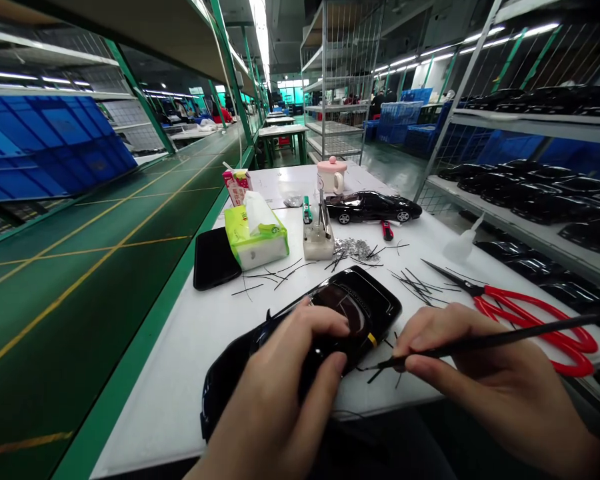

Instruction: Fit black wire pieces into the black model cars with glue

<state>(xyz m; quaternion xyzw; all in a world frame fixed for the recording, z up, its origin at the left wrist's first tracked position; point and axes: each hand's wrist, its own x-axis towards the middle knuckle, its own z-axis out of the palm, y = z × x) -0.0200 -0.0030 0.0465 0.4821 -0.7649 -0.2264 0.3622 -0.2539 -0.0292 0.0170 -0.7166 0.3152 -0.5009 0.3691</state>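
Note:
A glossy black model car body (375, 293) lies at a slant on the white table (175, 360), with a small yellow mark on its edge. My left hand (285, 380) grips the body, its fingers bent over the dark window area and its thumb on the near side. Between thumb and fingers, my right hand (485, 373) pinches a thin black tool (520, 333). The tool's fine tip points left, close to the near edge of the body; whether they touch is too small to tell. Several thin black strips (420, 287) lie scattered around the body.
Red-handled scissors (540, 320) lie at the right. Farther back are a tissue pack (257, 243), a black phone-like slab (215, 260), a clear holder with tools (319, 243), a finished black model car (373, 208) and a pink-lidded mug (331, 177). Racks (525, 130) of black bodies stand right.

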